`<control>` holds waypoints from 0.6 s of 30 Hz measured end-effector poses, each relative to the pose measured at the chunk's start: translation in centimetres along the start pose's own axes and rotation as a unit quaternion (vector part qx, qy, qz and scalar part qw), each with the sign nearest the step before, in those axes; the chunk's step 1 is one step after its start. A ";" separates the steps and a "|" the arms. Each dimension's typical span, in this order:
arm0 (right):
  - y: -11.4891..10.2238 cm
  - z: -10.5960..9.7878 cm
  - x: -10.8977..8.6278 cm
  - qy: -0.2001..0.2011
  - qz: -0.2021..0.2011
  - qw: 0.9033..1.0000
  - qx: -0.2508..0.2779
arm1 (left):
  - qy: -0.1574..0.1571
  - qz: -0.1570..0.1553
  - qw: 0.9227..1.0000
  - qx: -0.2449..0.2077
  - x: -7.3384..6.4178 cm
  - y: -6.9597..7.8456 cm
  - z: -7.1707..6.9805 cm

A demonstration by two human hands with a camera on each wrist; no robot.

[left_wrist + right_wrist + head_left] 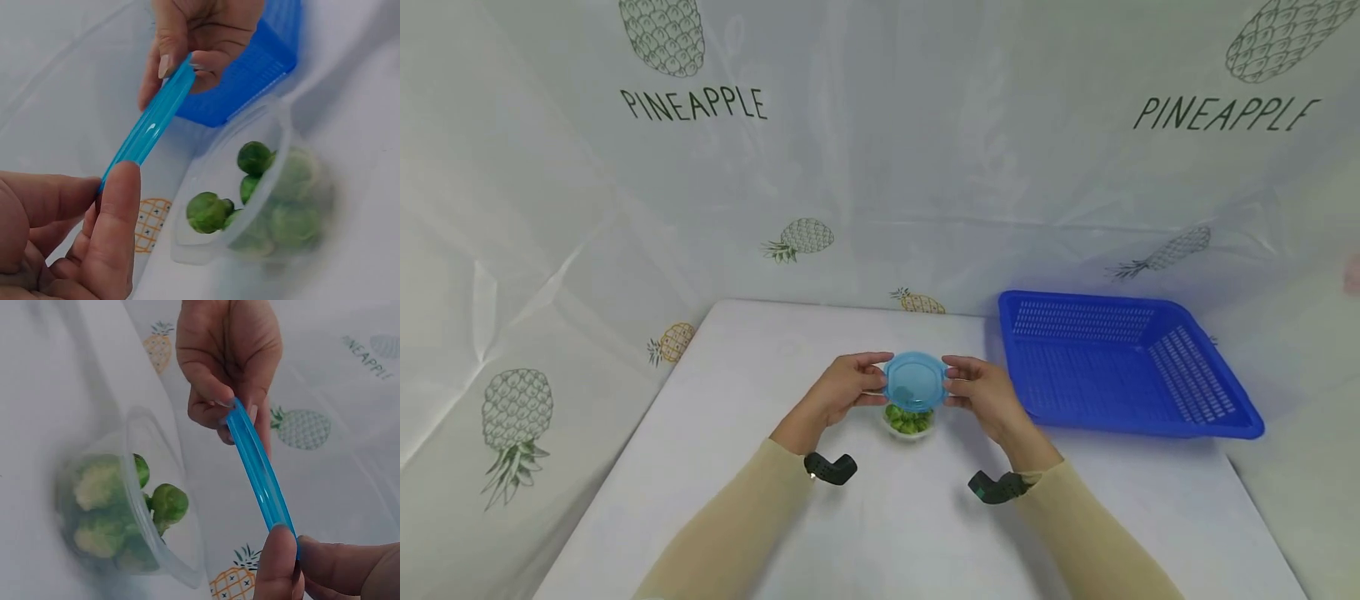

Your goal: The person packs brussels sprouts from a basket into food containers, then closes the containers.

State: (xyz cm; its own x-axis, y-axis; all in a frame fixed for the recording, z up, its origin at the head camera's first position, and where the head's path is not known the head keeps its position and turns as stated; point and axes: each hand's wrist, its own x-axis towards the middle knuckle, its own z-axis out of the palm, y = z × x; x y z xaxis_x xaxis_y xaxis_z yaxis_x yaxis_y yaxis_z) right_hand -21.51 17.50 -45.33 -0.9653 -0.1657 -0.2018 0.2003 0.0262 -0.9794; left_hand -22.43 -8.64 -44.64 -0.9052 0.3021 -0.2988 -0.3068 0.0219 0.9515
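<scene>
A round translucent blue lid (pixel 915 381) is held level between both hands, above a clear plastic bowl (pixel 275 187). The left hand (pixel 850 387) pinches the lid's left edge between thumb and fingers. On the opposite edge, the right hand (pixel 988 395) pinches it the same way. Several Brussels sprouts (pixel 169 503) lie in the bowl, which stands on the white table. Both wrist views show a gap between the lid and the bowl's rim. From the head view, the lid hides the far part of the bowl.
A blue perforated plastic basket (pixel 1090 421) stands at the table's back right, beside the right hand. The white table (pixel 880 533) meets a hanging sheet printed with pineapples (pixel 880 167) along its back and sides.
</scene>
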 end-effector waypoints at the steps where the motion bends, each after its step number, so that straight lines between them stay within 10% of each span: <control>1: 0.2 0.0 -0.1 0.000 -0.001 1.000 0.001 | 0.005 0.002 1.000 0.005 -0.1 -0.2 0.0; 18: 2.8 1.1 -0.5 0.037 0.008 0.999 -0.023 | 0.068 0.036 0.992 0.098 -1.2 -2.8 0.8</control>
State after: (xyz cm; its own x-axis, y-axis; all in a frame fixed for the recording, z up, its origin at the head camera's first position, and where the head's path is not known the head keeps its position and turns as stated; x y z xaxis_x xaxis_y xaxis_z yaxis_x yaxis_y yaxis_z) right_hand -20.34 16.56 -47.93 -0.9723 -0.0911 -0.2151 0.2087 0.0746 -0.9751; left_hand -20.25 -8.28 -46.88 -0.9579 0.1784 -0.2248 -0.1897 0.1940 0.9625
